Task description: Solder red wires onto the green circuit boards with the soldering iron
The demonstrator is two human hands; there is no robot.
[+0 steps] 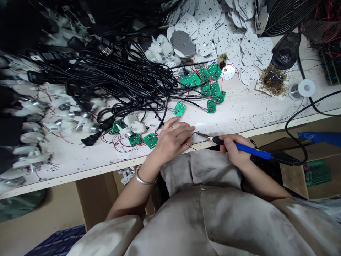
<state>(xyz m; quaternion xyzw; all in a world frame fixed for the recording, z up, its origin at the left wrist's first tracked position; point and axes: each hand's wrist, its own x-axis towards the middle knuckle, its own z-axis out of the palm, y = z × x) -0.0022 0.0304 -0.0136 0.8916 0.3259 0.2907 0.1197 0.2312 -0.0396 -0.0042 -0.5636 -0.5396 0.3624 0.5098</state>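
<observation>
My right hand [237, 149] grips a soldering iron [252, 150] by its blue handle, the metal tip pointing left. That tip is close to the fingertips of my left hand [174, 138], just above the table's front edge. The left fingers are bent and pressed together, and a thin dark wire [189, 146] sticks out beneath them. A pale, whitish patch [201, 128] lies by the iron's tip; I cannot tell what it is. Just beyond the left hand is a small green circuit board [179, 109]. Another green circuit board [150, 140] lies left of my wrist.
Bundled black power cords [128, 74] cover the left middle of the table [245, 117], beside white plastic motor parts [33, 156]. White plates [207, 25] are heaped at the back. A solder spool [302, 89] and an iron stand [286, 49] are at right. A cardboard box [295, 177] stands below.
</observation>
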